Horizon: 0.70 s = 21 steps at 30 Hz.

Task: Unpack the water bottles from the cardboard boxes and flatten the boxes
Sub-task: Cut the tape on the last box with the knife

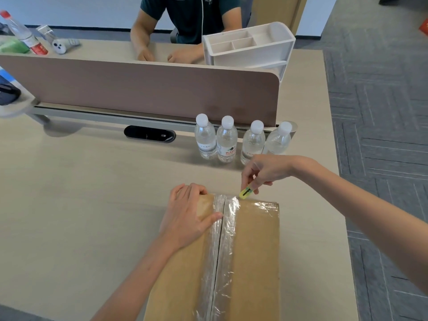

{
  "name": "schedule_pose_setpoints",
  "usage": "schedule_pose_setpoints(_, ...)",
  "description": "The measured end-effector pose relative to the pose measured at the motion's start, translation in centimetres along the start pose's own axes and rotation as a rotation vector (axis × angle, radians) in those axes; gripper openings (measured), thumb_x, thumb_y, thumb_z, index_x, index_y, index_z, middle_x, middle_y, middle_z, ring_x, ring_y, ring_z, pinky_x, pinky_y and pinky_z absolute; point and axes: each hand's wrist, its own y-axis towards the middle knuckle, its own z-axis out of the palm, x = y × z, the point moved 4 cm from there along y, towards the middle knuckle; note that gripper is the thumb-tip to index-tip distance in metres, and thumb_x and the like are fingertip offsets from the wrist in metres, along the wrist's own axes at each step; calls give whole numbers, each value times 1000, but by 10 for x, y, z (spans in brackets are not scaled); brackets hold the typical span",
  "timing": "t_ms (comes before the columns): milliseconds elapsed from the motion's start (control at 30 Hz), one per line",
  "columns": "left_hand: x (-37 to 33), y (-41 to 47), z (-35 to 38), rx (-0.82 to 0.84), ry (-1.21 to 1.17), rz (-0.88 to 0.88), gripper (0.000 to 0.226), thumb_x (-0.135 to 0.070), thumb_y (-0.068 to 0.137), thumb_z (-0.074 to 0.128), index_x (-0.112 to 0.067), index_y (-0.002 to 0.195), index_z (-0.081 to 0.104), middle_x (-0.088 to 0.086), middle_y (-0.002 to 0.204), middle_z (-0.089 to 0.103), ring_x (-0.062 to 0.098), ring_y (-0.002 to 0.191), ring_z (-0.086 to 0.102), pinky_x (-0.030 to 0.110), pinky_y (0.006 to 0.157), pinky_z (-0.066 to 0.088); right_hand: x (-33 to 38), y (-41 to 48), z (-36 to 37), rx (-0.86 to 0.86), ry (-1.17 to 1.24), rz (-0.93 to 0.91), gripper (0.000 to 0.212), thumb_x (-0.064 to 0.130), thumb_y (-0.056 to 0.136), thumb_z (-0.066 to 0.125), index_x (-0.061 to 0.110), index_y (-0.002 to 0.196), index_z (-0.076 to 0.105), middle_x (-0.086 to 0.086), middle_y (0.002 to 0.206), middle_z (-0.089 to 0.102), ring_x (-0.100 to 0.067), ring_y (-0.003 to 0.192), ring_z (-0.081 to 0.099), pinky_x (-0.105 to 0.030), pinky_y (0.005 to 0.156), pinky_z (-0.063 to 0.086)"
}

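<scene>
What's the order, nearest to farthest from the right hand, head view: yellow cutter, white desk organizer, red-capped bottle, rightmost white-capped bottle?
From the right hand:
1. yellow cutter, pinched in its fingers.
2. rightmost white-capped bottle, just beyond the hand.
3. white desk organizer, behind the divider.
4. red-capped bottle, far left.

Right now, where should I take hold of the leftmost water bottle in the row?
Grip the leftmost clear plastic water bottle round its labelled middle, coming from its open left side: it stands upright, its neighbouring bottle crowds the right, and the taupe divider panel backs it.
</scene>
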Motion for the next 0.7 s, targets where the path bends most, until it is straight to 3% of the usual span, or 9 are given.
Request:
schedule_pose_setpoints(133, -1, -2, 0, -15, -24, 20, 63, -77, 83, 43, -20, 107, 48, -13, 103, 50, 10, 97, 51, 33, 108, 26, 3, -15, -8, -87, -10, 14, 21, -2, 86, 61, 10, 96, 75, -1, 68, 68, -12, 47, 42, -22, 47, 32)
schedule_pose_setpoints(300, 1, -1, -1, -16, -63, 36, 55, -71, 83, 50, -22, 108, 48, -12, 106, 49, 10, 101, 47, 27, 102, 25, 6, -36, -17, -593, 192, -6, 14, -1, 89, 58, 3, 98, 67, -3, 66, 62, -16, 44, 47, -23, 39, 35)
schedule_pose_setpoints(467, -4, -2, -9, -96, -125, 56, 18, -38, 96, 41, -22, 100, 49, -11, 101, 48, 13, 97, 48, 26, 95, 29, 8, -30, 50, -941, 488, 9, 10, 13, 98, 53, 12, 106, 58, -9, 69, 63, -18, 38, 51, -21, 36, 35)
schedule_pose_setpoints(567, -4, 5, -9, -89, -132, 41, 14, -28, 97, 37, -21, 93, 49, -9, 97, 46, 14, 91, 42, 31, 87, 32, 2, -29, 87, -1097, 536, 66, 12, 15, 97, 53, 20, 106, 59, -6, 68, 65, -19, 43, 57, -26, 44, 41)
schedule_pose_setpoints(700, -5, 13, -7, -76, -187, 3, 13, -15, 97, 47, -19, 85, 45, -6, 91, 44, 16, 88, 38, 33, 82, 34, 7, -37, 112, -1268, 436, 110, 21, 15, 96, 52, 28, 110, 59, 2, 68, 66, -9, 58, 65, -39, 66, 53)
